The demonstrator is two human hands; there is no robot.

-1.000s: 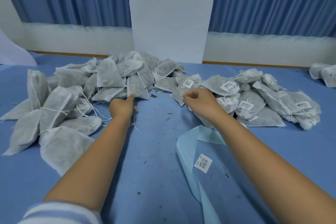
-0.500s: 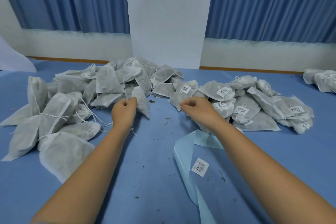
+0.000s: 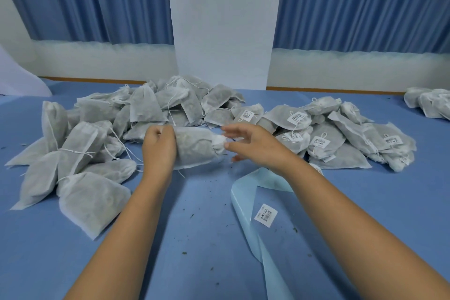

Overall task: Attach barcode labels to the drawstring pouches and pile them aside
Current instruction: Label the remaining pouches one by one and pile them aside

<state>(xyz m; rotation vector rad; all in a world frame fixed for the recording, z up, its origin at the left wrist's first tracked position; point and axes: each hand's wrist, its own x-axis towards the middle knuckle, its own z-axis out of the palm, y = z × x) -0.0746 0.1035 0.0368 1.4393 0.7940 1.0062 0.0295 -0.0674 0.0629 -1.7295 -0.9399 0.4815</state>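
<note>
A grey drawstring pouch (image 3: 194, 147) lies sideways at the table's middle. My left hand (image 3: 159, 147) grips its bottom end. My right hand (image 3: 253, 145) has spread fingers at the pouch's gathered neck, fingertips touching it. A heap of unlabelled pouches (image 3: 102, 134) sits at the left. A pile of pouches with barcode labels (image 3: 336, 136) sits at the right. A pale blue backing strip (image 3: 246, 204) curls near my right forearm, with one barcode label (image 3: 266, 215) stuck on it.
The blue table cover (image 3: 194, 238) carries small dark crumbs. A white panel (image 3: 222, 24) stands behind the heaps, with blue curtains on both sides. A few more pouches (image 3: 428, 105) lie at the far right edge.
My left hand pulled a pouch out of the left heap to the middle and turned it sideways. My right hand left the labelled pile and opened at the pouch's neck.
</note>
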